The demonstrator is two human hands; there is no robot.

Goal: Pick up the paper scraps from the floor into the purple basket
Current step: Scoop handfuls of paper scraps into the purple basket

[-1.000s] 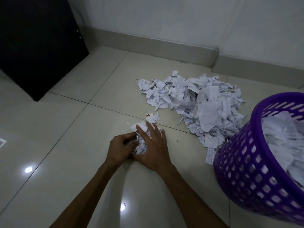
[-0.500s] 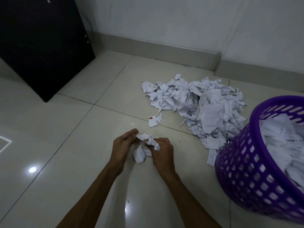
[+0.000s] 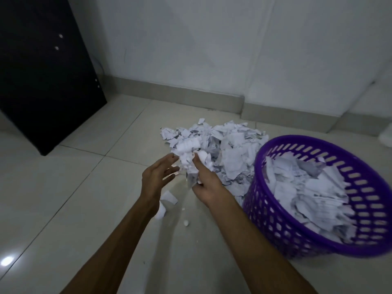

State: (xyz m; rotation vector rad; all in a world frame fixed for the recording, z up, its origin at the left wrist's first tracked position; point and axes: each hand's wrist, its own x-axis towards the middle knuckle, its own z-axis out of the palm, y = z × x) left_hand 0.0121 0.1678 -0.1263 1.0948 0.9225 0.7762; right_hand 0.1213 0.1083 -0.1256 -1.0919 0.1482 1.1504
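1. The right hand (image 3: 204, 183) grips a bunch of paper scraps (image 3: 191, 154), fingers curled round it, raised above the floor just left of the purple basket (image 3: 373, 249)
2. The left hand (image 3: 158, 177) is beside that bunch on the side away from the basket, fingers straight and spread, holding nothing; its fingertips (image 3: 175, 159) are near the bunch, and whether they touch it I cannot tell
3. Loose scraps (image 3: 167, 198) show below the left hand, farther from the basket than the bunch; the blur hides whether they lie on the floor
4. A large pile of scraps (image 3: 231, 149) lies on the tiled floor (image 3: 63, 187), against the basket's far left side
5. The basket itself stands on the floor, already well filled with torn paper (image 3: 307, 187)
6. A black panel (image 3: 42, 81) stands well to the left of the basket, near the white wall (image 3: 212, 39)
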